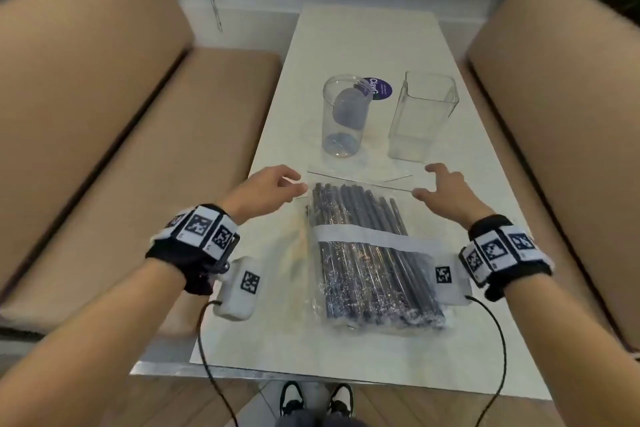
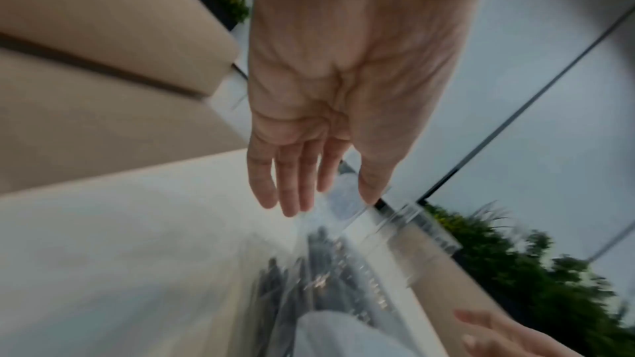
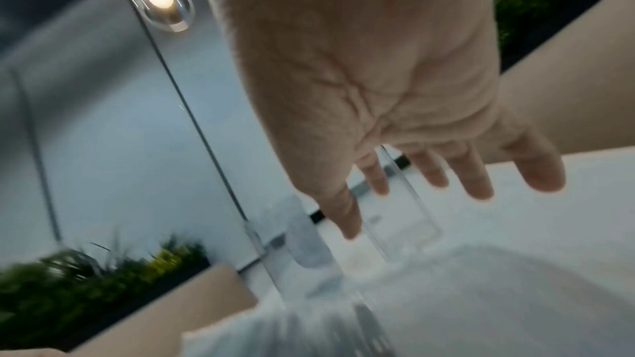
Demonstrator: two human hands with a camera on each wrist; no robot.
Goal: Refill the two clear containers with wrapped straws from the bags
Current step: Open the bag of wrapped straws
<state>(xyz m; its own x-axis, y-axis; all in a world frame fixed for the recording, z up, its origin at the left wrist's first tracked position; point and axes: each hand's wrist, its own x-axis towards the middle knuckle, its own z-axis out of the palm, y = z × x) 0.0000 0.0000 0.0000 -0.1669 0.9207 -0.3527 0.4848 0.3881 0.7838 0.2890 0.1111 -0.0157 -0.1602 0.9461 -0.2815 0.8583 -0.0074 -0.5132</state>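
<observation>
Both hands, left hand and right hand, spread, grasping nothing, flank the straw bag.

Before me: black straws in a clear bag banded white, a purple sticker, tan seats, and black-and-white checked wristbands.

bare tabletop beyond round container and square container, benches flanking

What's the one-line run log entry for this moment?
left hand open | right hand open | bag of straws flat on table, ungripped | both containers empty
</observation>
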